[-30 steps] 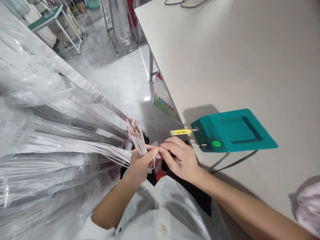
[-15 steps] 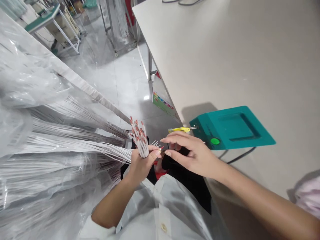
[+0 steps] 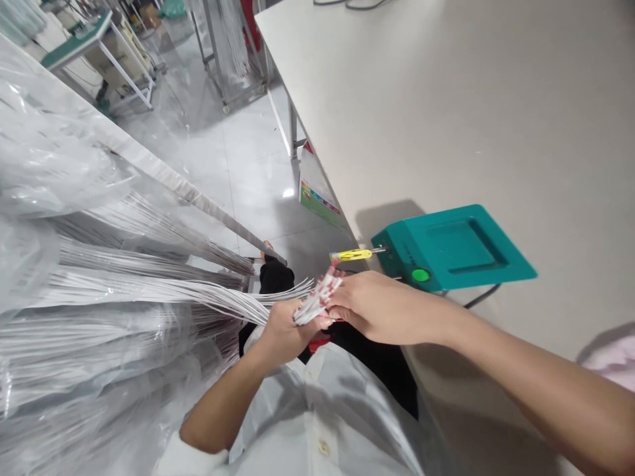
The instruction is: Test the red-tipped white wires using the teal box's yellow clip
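shirt: closest to my camera is the wearer's pale shirt [image 3: 317,410], buttoned, between the two forearms;
left hand: the left hand [image 3: 285,336] is wrapped around a bundle of red-tipped white cords [image 3: 316,304], thumb across it; i judge the grip sits below the tips so the ends stay free and face the other hand;
right hand: the right hand [image 3: 380,307] meets the bundle from the right, fingers bent in beside the red tips; its back is turned to me, so i cannot tell whether anything is pinched;
bundle: it sits between both hands, in front of the body, tilted up and to the right;
long cords: long white cords [image 3: 149,285] run in from the left, their loose ends by the left hand; they lie side by side, probably to avoid tangles;
wrapping: clear plastic [image 3: 30,178] drapes over them, likely against dirt;
teal device: on the table [image 3: 446,119], near its edge, i see a teal device [image 3: 506,258]; its yellow piece [image 3: 351,255] juts past the edge, seemingly for easy reach;
carton: a printed carton [image 3: 320,192] stands under that edge;
background: across the shiny floor [image 3: 198,149] i have a wheeled rack [image 3: 211,66] and a green-topped bench [image 3: 82,43]
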The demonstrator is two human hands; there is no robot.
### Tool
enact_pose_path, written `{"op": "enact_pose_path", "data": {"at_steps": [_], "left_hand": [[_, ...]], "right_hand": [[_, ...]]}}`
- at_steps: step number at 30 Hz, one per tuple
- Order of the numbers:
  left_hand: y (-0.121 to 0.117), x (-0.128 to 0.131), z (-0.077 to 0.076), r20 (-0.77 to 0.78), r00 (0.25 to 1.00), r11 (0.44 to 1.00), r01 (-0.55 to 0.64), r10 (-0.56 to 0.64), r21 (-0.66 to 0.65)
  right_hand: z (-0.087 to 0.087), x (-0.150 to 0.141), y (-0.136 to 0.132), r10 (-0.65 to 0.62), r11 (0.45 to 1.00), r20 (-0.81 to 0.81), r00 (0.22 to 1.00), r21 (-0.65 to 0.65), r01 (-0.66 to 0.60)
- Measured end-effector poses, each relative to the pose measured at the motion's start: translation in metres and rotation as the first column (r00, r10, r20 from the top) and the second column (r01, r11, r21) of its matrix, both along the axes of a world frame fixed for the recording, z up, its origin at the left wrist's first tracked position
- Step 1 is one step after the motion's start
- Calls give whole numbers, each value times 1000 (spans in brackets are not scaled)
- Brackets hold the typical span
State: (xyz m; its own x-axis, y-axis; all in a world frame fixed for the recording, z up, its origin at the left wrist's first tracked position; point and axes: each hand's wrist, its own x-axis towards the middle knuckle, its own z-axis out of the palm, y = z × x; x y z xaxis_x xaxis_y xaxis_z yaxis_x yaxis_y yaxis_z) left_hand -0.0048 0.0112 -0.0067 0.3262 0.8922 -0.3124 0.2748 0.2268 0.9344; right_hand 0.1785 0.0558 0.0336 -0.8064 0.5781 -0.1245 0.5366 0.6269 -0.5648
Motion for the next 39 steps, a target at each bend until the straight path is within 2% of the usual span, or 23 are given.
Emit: {"op": "enact_pose_path", "data": {"at_steps": [3, 7, 9, 12, 15, 20, 21, 23, 25, 27, 29, 31, 32, 34, 36, 39], "left_hand": [[3, -3, 6, 97, 994, 997, -48, 53, -60], [7, -5, 12, 110, 974, 972, -180, 198, -153], [8, -4, 13, 98, 965, 959, -222, 242, -175], [7, -3, 11, 101, 958, 950, -244, 267, -192], [6, -1, 8, 129, 953, 949, -247, 274, -194], [5, -2, 6, 202, 930, 943, -268, 307, -199], [5, -2, 6, 221, 926, 943, -265, 307, -201], [4, -2, 7, 243, 923, 945, -252, 300, -207], [4, -2, 7, 249, 922, 946, -246, 296, -212], [4, -1, 7, 249, 920, 944, -250, 301, -217], [4, -1, 7, 237, 920, 941, -265, 313, -211], [4, -1, 7, 218, 923, 941, -277, 317, -195], [4, -1, 7, 209, 926, 941, -278, 316, -191], [5, -1, 7, 187, 933, 944, -272, 307, -189], [4, -1, 6, 154, 943, 946, -267, 295, -183], [4, -1, 5, 118, 948, 947, -273, 294, -169]], "right_hand": [[-9, 2, 0, -54, 988, -115, 992, -152, 36], [-23, 2, -5, -213, 964, -225, 951, -205, 167], [-28, 2, -6, -342, 934, -319, 884, -218, 283], [-30, -2, -10, -538, 841, -457, 709, -350, 413], [-32, -11, -17, -648, 754, -493, 580, -524, 397], [-36, -28, -26, -718, 669, -474, 511, -672, 318], [-36, -29, -26, -720, 670, -482, 499, -671, 319], [-37, -30, -27, -680, 722, -528, 508, -602, 341], [-39, -29, -27, -593, 805, -589, 549, -441, 396], [-42, -27, -27, -493, 855, -627, 602, -224, 468], [-46, -25, -27, -414, 854, -632, 656, -20, 519], [-49, -24, -28, -374, 838, -619, 691, 94, 538], [-50, -24, -28, -373, 834, -618, 692, 104, 542], [-49, -26, -28, -397, 837, -640, 658, 41, 545], [-47, -28, -29, -453, 834, -666, 593, -81, 546], [-45, -30, -29, -564, 798, -652, 507, -271, 539]]}}
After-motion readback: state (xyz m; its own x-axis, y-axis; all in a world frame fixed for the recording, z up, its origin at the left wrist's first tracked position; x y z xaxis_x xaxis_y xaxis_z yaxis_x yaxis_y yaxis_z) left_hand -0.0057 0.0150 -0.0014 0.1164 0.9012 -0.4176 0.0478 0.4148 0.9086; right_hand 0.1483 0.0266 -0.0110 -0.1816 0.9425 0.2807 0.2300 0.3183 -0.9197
